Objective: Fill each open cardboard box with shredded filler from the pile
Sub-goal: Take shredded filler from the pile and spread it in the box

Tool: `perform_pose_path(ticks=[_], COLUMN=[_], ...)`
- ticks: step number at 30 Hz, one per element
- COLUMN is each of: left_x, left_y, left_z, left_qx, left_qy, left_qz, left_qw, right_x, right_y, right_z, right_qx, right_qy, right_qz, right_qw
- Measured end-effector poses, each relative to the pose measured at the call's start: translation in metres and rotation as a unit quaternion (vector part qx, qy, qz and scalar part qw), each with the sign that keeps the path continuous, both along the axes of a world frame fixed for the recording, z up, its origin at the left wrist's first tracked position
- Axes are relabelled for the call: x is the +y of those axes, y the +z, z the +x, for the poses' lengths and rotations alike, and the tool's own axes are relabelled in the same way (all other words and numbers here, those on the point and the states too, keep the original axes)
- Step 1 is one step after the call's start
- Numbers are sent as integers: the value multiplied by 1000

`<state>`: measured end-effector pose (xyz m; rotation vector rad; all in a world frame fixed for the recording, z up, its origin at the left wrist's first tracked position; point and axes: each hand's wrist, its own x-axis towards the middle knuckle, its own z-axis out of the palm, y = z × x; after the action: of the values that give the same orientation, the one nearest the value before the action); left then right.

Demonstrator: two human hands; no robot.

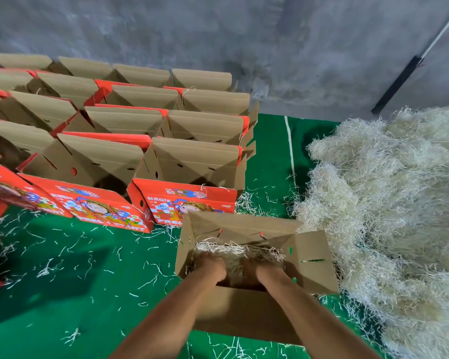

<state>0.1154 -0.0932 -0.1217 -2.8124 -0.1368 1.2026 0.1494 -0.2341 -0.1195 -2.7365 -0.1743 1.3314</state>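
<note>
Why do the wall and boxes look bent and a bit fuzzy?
Head view: the wide lens bows the box rows and wall toward the edges; the wall looks soft and smeary; a dark shadow lies on the green floor left of both hands.

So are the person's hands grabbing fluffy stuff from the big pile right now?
No, both the left hand and right hand are down inside the nearest box, pressing on filler, away from the pile.
</note>
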Motion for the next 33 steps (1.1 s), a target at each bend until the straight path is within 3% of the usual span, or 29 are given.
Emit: perform_pose_path(ticks=[6,9,11,15,19,22,27,31,33], left_x=[9,6,5,-1,0,6,15,19,19], left_y=[8,19,23,21,22,19,21,16,13], left_z=[-1,1,3,2,-1,-2,-6,-10,-9], left_qx=[-60,-144,-153,-211,-187,-187,-211,-216,-203], left_qy=[101,108,95,120,142,136,133,122,128], left_qz=[-129,-194,-186,-101,-41,-43,-90,-131,-139], left_qw=[985,964,966,965,971,972,964,960,961], right_x=[0,10,21,42,45,44,31,33,28], right_y=[3,10,20,25,17,9,-10,-10,-4], right_z=[4,1,4,5,8,8,11,13,12], right_qx=[18,-95,-189,-267,-173,-99,-128,-138,-144], right_qy=[62,155,199,116,127,237,371,219,221], right_qz=[-74,-93,-67,78,174,112,21,30,22], right_qw=[995,979,959,953,961,960,920,966,964])
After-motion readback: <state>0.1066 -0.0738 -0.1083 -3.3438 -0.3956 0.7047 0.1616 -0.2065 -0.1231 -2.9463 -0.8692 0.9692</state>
